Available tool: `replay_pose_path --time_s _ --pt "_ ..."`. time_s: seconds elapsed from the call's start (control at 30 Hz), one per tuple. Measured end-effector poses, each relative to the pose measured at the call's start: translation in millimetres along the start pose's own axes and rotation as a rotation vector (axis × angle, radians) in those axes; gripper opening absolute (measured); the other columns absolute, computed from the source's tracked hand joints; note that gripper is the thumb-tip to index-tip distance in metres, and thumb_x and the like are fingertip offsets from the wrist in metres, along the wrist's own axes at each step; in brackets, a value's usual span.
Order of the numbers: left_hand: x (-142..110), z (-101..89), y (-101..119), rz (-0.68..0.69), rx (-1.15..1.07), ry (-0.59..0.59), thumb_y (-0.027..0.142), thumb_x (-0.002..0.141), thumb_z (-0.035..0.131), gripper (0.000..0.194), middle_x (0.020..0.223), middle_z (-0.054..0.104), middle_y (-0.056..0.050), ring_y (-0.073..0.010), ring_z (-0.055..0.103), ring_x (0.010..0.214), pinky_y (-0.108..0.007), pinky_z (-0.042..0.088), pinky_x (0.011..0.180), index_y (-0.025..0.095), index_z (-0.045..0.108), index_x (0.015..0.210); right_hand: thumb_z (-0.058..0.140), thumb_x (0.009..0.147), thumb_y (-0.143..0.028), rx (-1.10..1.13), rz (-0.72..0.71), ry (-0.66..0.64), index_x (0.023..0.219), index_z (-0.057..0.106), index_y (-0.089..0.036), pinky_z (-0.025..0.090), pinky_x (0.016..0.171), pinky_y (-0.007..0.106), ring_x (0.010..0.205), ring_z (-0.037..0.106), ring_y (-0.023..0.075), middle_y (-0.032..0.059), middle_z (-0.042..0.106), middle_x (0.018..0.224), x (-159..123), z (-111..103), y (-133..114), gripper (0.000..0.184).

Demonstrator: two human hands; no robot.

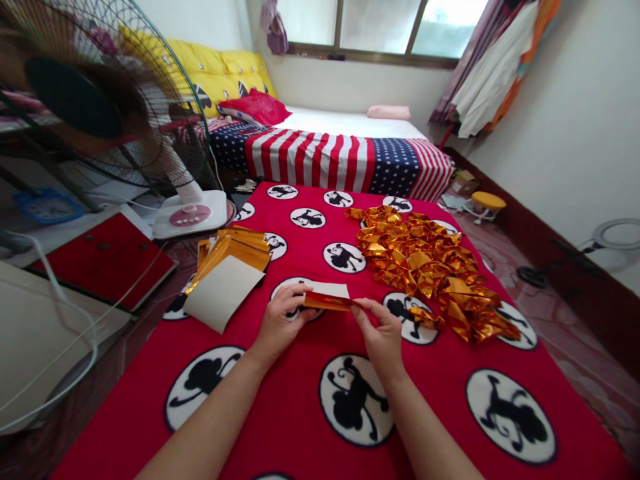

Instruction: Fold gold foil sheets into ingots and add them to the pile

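Observation:
My left hand (281, 320) and my right hand (383, 333) pinch the two ends of a narrow folded piece of gold foil paper (327, 297), white on its back, just above the red blanket (280, 413). A stack of flat gold foil sheets (227, 263), its top sheet turned white side up, lies to the left of my left hand. To the right of my right hand spreads a heap of crumpled, folded gold foil pieces (430, 267).
The red blanket with black monkey circles covers the floor in front of me. A standing fan (100, 93) and its white base (193, 213) are at the left, beside a red cabinet (105, 257). A bed with a flag-pattern cover (340, 157) stands behind. A ring light (617, 237) is at the right.

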State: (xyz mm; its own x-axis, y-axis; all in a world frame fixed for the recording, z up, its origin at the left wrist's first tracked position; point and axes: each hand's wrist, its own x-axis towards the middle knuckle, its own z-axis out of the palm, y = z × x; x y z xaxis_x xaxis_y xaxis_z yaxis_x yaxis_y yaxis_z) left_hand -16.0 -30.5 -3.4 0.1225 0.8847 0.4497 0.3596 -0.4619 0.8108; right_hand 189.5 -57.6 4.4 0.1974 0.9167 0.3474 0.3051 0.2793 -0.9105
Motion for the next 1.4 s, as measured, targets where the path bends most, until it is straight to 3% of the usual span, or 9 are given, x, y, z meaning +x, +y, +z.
replay_pose_path --time_s 0.2,0.4,0.47,0.53,0.63,0.73,0.9,1.13,1.4 --pt "3 -5.0 34 -0.415 -0.399 0.052 0.037 0.079 0.071 0.026 0.088 0.076 -0.008 -0.0205 0.071 0.078 -0.028 0.056 0.070 0.013 0.074 0.090 0.065 0.087 -0.039 0.335 0.164 -0.029 0.116 0.062 -0.022 0.053 0.070 0.029 0.075 0.065 0.0169 0.0020 0.070 0.083 19 -1 -47 0.034" --pt "-5 10.7 17 -0.652 -0.572 0.101 0.036 0.068 0.079 0.067 0.083 0.073 -0.006 -0.0207 0.073 0.075 -0.029 0.058 0.068 0.015 0.053 0.127 0.075 0.076 -0.034 0.433 0.327 -0.070 0.114 0.060 -0.020 0.051 0.068 0.027 0.069 0.064 0.0148 -0.0021 0.067 0.071 23 13 -16 0.043" --pt "-8 13.5 10 -0.627 -0.562 0.103 0.031 0.069 0.079 0.086 0.089 0.073 -0.004 -0.0189 0.073 0.075 -0.027 0.058 0.067 0.021 0.036 0.143 0.075 0.075 -0.037 0.476 0.402 -0.111 0.098 0.066 -0.019 0.051 0.067 0.027 0.070 0.066 0.0164 0.0007 0.070 0.075 19 17 -1 0.031" --pt "-11 13.8 5 -0.578 -0.556 0.052 0.029 0.071 0.077 0.084 0.099 0.073 -0.006 -0.0186 0.073 0.081 -0.027 0.058 0.070 0.023 0.037 0.145 0.076 0.073 -0.039 0.483 0.436 -0.116 0.086 0.068 -0.019 0.051 0.064 0.027 0.070 0.066 0.0171 0.0023 0.072 0.077 14 19 9 0.025" --pt "-11 11.4 2 -0.513 -0.476 -0.009 0.029 0.074 0.074 0.040 0.104 0.072 -0.009 -0.0207 0.072 0.089 -0.027 0.057 0.074 0.016 0.069 0.112 0.076 0.073 -0.040 0.476 0.432 -0.146 0.086 0.071 -0.020 0.053 0.066 0.029 0.074 0.067 0.0186 0.0032 0.073 0.083 10 19 14 0.024" --pt "-11 9.4 -1 -0.463 -0.392 0.013 0.030 0.076 0.072 0.018 0.097 0.074 -0.009 -0.0211 0.070 0.090 -0.027 0.056 0.075 0.015 0.077 0.085 0.078 0.072 -0.038 0.454 0.392 -0.247 0.089 0.074 -0.021 0.054 0.069 0.030 0.077 0.068 0.0196 0.0038 0.074 0.085 8 16 15 0.025" --pt "-12 9.5 -3 -0.492 -0.414 0.037 0.031 0.076 0.073 0.021 0.102 0.074 -0.010 -0.0226 0.070 0.094 -0.031 0.056 0.082 0.015 0.077 0.089 0.079 0.071 -0.031 0.399 0.278 -0.331 0.090 0.076 -0.022 0.055 0.074 0.030 0.082 0.067 0.0190 0.0039 0.072 0.092 6 15 18 0.022" --pt "-11 5.7 -2 -0.477 -0.448 -0.021 0.025 0.067 0.079 0.041 0.116 0.070 -0.012 -0.0252 0.068 0.106 -0.037 0.056 0.091 0.014 0.074 0.106 0.082 0.065 -0.028 0.420 0.384 -0.317 0.093 0.075 -0.021 0.056 0.073 0.032 0.081 0.070 0.0212 0.0041 0.074 0.089 4 16 19 0.031" --pt "-13 5.8 -4 -0.398 -0.267 0.038 0.025 0.073 0.075 0.027 0.104 0.074 -0.011 -0.0233 0.071 0.095 -0.034 0.057 0.086 0.015 0.076 0.098 0.078 0.070 -0.029 0.312 0.301 -0.246 0.087 0.077 -0.021 0.054 0.074 0.031 0.080 0.068 0.0203 0.0043 0.073 0.086 4 19 18 0.019"
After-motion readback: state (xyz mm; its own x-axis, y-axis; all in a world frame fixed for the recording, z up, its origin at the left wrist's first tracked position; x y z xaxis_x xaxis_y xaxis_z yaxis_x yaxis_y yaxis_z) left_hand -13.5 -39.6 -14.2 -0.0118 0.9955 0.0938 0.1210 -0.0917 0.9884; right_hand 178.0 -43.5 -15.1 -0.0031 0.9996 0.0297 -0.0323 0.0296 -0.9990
